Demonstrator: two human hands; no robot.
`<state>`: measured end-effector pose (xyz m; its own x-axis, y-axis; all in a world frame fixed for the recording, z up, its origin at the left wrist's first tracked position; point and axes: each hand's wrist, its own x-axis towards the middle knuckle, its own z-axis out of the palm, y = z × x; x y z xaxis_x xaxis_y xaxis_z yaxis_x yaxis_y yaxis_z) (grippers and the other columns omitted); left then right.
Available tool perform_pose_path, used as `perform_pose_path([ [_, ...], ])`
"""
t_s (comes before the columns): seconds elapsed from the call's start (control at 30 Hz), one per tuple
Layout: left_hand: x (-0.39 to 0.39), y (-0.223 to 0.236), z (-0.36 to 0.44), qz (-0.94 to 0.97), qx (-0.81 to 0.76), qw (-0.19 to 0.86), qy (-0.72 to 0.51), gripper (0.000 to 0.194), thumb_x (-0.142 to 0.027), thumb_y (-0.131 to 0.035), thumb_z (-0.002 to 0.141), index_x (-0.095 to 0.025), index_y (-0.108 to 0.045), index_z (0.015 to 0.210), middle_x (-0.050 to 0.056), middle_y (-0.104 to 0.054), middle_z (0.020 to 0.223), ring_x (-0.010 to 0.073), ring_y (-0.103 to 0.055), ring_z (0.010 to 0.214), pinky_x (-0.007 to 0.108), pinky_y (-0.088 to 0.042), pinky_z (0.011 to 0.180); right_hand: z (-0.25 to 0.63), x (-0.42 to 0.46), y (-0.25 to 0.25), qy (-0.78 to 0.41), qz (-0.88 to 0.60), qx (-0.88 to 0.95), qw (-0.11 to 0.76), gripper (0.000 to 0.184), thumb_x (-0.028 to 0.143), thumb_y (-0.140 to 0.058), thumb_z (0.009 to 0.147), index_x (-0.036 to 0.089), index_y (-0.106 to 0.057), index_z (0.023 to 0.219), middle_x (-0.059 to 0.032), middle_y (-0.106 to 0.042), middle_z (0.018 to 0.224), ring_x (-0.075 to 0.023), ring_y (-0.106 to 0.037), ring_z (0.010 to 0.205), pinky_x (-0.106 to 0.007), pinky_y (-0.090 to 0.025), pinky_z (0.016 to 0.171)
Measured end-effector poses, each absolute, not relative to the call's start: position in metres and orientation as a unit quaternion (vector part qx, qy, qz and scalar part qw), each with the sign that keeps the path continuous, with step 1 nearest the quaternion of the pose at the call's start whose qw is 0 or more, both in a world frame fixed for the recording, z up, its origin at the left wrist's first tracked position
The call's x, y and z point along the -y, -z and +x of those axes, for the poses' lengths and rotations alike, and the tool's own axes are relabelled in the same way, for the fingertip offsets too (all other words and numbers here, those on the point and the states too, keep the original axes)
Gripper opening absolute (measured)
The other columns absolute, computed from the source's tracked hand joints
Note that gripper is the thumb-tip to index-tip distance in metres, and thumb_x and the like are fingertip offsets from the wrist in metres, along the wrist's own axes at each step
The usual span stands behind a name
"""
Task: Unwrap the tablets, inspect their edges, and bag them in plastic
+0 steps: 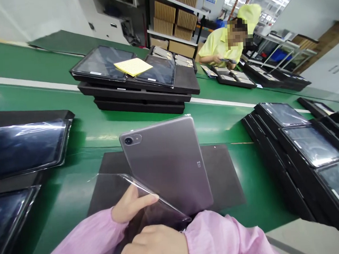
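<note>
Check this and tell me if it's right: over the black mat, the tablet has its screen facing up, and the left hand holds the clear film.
Wrong on one point: the tablet has its back facing up, with the lens showing in the head view. It is over the black mat, and the left hand holds the clear film.

A glossy green work surface (219,121) spans the scene, crossed by a white stripe (224,103). On its near middle lies a flat dark mat (223,177). A stack of black trays (140,105) sits at the far middle, straddling the stripe. Black holders (31,115) rest at the near left, layered black trays (275,163) at the right, and shallow trays (236,83) at the far right. A dark green sheet (59,42) lies far left.
</note>
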<state>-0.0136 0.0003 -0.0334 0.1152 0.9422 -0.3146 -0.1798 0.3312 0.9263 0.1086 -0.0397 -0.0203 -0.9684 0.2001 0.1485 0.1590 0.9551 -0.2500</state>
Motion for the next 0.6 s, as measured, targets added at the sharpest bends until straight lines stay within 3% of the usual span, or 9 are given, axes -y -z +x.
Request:
perform_pose_path([
  [0.27, -0.003, 0.021, -0.010, 0.302, -0.494, 0.687, -0.439, 0.043, -0.030, -0.087, 0.056, -0.019, -0.070, 0.094, 0.006, -0.077, 0.091, 0.0303, -0.071, 0.097, 0.041, -0.056, 0.095, 0.110, 0.039, -0.013, -0.124, -0.136, 0.976, 0.118, 0.055, 0.016, -0.063, 0.085, 0.021, -0.017, 0.055, 0.0063, -0.036, 0.057, -0.0069, -0.034, 0.046, -0.020, -0.033, 0.042],
  [0.43, -0.005, 0.022, -0.011, 0.261, -0.495, 0.701, -0.442, 0.041, -0.029, -0.088, 0.053, -0.021, -0.070, 0.089, 0.004, -0.077, 0.083, 0.0297, -0.073, 0.089, 0.036, -0.061, 0.079, 0.114, 0.044, -0.023, -0.135, -0.165, 0.961, 0.176, 0.049, 0.008, -0.055, 0.084, 0.021, -0.017, 0.056, 0.0065, -0.039, 0.055, -0.0073, -0.031, 0.044, -0.022, -0.035, 0.046],
  [0.6, -0.013, 0.045, -0.029, 0.297, -0.533, 0.680, -0.407, 0.033, -0.032, -0.090, 0.056, -0.023, -0.058, 0.058, -0.004, -0.056, 0.047, 0.0214, -0.064, 0.056, 0.030, -0.054, 0.051, 0.112, 0.044, -0.022, -0.150, -0.191, 0.947, 0.211, 0.044, 0.006, -0.050, 0.087, 0.021, -0.020, 0.058, 0.0059, -0.050, 0.059, -0.0085, -0.038, 0.048, -0.025, -0.038, 0.050],
])
